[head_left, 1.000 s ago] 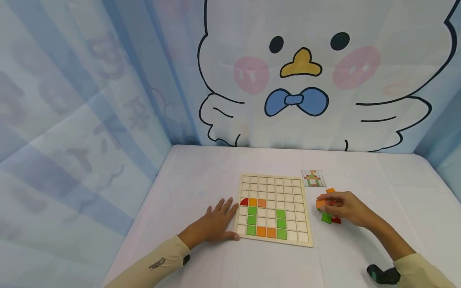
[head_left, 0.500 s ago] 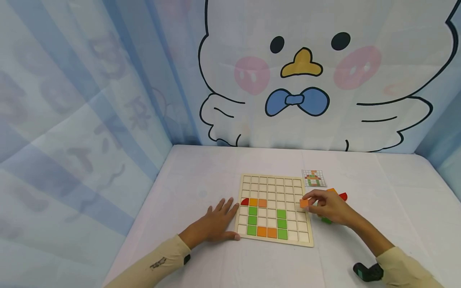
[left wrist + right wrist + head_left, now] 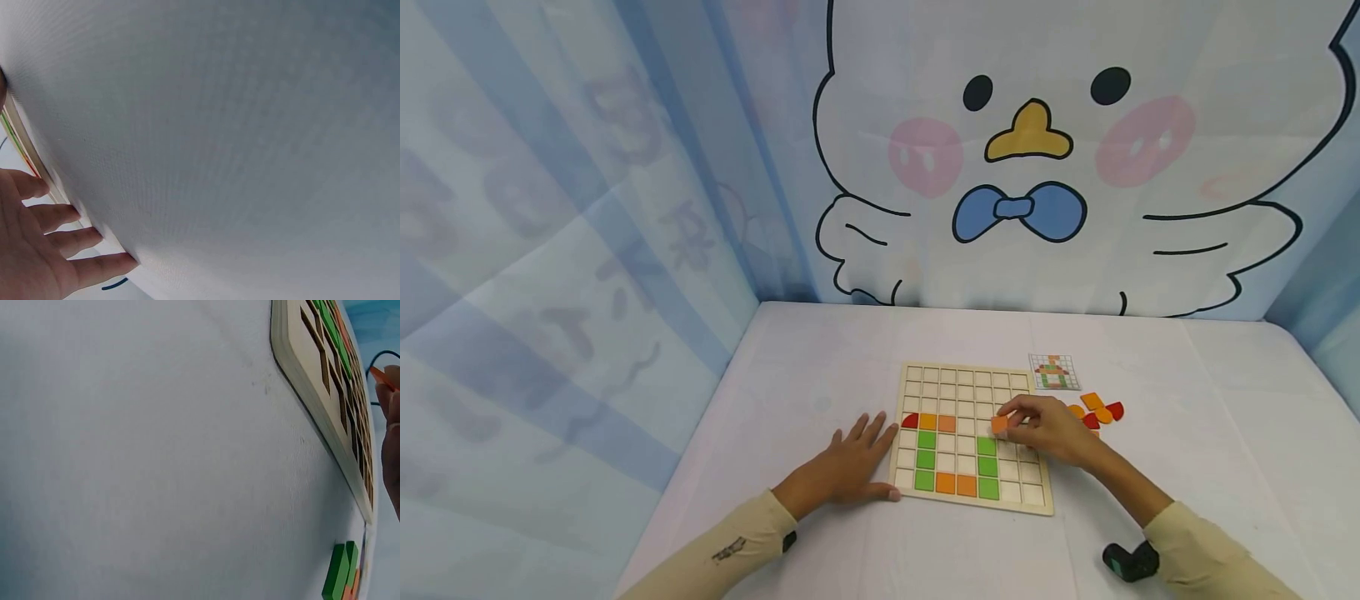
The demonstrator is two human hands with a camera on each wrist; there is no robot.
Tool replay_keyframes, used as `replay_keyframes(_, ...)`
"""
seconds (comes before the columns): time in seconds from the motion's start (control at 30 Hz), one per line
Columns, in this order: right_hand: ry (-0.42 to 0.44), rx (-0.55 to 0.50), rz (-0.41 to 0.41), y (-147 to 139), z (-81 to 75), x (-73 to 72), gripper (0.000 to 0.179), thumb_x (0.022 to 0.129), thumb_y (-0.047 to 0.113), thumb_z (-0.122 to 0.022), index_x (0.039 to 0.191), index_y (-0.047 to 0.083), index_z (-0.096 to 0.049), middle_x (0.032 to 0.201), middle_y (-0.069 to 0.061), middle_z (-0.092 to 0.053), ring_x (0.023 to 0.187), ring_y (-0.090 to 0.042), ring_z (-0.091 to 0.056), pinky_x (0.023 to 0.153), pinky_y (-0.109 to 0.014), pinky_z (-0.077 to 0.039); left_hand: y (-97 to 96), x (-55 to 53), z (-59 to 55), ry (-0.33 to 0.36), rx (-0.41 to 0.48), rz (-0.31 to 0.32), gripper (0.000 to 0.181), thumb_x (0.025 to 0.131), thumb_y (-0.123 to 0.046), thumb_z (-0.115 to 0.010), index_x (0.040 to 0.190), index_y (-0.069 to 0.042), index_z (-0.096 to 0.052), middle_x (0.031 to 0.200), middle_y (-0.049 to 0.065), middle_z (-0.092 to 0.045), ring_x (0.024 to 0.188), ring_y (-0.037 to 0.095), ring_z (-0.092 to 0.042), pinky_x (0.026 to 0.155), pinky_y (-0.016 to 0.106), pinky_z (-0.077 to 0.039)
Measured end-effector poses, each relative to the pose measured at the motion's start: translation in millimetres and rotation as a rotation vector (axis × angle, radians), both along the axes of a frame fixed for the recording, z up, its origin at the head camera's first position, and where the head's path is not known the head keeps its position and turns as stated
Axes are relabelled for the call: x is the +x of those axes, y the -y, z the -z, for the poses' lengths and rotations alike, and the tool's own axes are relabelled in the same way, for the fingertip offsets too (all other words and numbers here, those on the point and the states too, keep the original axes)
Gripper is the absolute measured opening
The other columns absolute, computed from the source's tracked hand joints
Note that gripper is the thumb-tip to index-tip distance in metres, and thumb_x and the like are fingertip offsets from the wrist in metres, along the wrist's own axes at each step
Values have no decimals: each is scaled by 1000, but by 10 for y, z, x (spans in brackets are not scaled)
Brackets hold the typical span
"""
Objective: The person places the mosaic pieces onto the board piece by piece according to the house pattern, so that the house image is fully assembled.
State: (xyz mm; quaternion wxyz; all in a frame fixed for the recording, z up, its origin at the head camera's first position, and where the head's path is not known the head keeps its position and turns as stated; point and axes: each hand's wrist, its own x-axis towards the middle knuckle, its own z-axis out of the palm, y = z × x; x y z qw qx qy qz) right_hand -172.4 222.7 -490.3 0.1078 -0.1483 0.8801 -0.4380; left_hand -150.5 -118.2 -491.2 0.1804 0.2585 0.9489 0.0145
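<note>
A wooden grid board point(image 3: 966, 403) lies on the table, with red, orange and green tiles set in some of its cells. My left hand point(image 3: 852, 467) rests flat beside its left edge, fingers spread and fingertips touching the rim; the left wrist view shows those fingertips point(image 3: 78, 215) along the edge. Over the right half of the board, my right hand point(image 3: 1048, 429) pinches an orange square tile point(image 3: 999, 425) between thumb and fingers, just above the top green tile point(image 3: 987, 446) of the right column. Whether the held tile touches the board I cannot tell.
A small pattern card point(image 3: 1055, 372) lies at the board's upper right corner. Below it are loose tiles, among them an orange one point(image 3: 1092, 402) and a red one point(image 3: 1115, 411); green tiles point(image 3: 337, 572) show in the right wrist view. A printed curtain point(image 3: 1015, 275) hangs behind the table.
My right hand has moved left from the loose tiles to over the board, carrying the orange square tile. The loose tiles are now more exposed. My left hand has stayed in place.
</note>
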Motion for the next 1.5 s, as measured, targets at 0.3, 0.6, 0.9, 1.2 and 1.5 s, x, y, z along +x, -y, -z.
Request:
replay_keyframes(0.3,-6,8,-29,247,22,-58,27,87,16,-73,112,6,-69,88,-2,-67,62,-9,-54,56,-23,-48,-1,-5,11,-2,3,1,102,79,-76,-55,157,-21,-20,165,8,-15,151,36,-18,110,63,-31)
replay_keyframes(0.6,-59,79,-26,408,67,-119,24,87,16,-73,108,7,-70,85,2,-67,71,-9,-55,63,-22,-46,-7,6,4,-1,1,-10,102,79,-75,-57,157,-21,-21,165,8,-15,151,36,-17,110,63,-31)
replay_keyframes(0.9,-80,168,-10,499,66,-136,22,85,20,-76,104,11,-70,78,6,-60,68,-10,-50,63,-24,-41,-5,7,-2,6,5,-8,102,79,-75,-57,157,-21,-20,165,8,-14,151,36,-17,111,63,-30)
replay_keyframes(1.2,-69,220,6,517,55,-133,20,85,23,-76,103,14,-71,79,8,-60,70,-10,-51,65,-26,-41,-5,4,20,-13,-3,1,102,79,-76,-56,157,-21,-21,165,8,-15,151,36,-18,109,63,-32)
replay_keyframes(1.5,-88,245,17,526,55,-127,20,85,27,-77,100,16,-71,78,9,-60,68,-10,-51,63,-26,-41,-11,8,8,-12,-2,2,101,80,-75,-56,157,-20,-21,165,8,-16,150,36,-18,109,63,-32)
